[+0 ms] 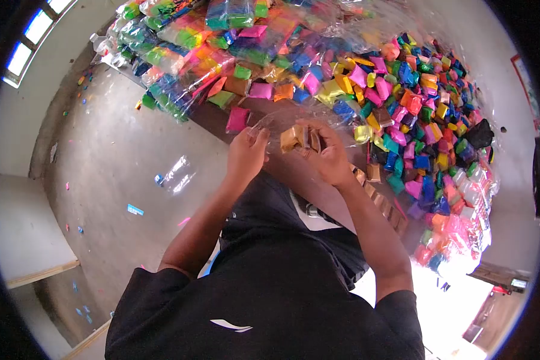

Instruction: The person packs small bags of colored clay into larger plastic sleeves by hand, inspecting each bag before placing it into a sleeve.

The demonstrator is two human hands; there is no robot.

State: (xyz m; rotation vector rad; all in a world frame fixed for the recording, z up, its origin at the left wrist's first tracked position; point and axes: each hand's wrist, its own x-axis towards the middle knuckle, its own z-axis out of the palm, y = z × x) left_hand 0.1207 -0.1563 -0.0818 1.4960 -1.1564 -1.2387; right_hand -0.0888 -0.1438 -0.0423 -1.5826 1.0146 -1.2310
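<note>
My left hand is closed, thumb against fingers, at the near edge of a clear plastic bag. Opposite it, my right hand grips a few small tan-brown wrapped packets beside the bag's mouth. Whether the packets are inside the film is hard to tell. A magenta packet lies just beyond my left hand. Below my right wrist, a row of similar brown packets runs along the table edge, partly covered by my forearm.
Heaped over the brown table are many bright wrapped packets, with filled clear bags at the far left. A crumpled clear bag and small scraps lie on the grey floor. A black lump sits at the right.
</note>
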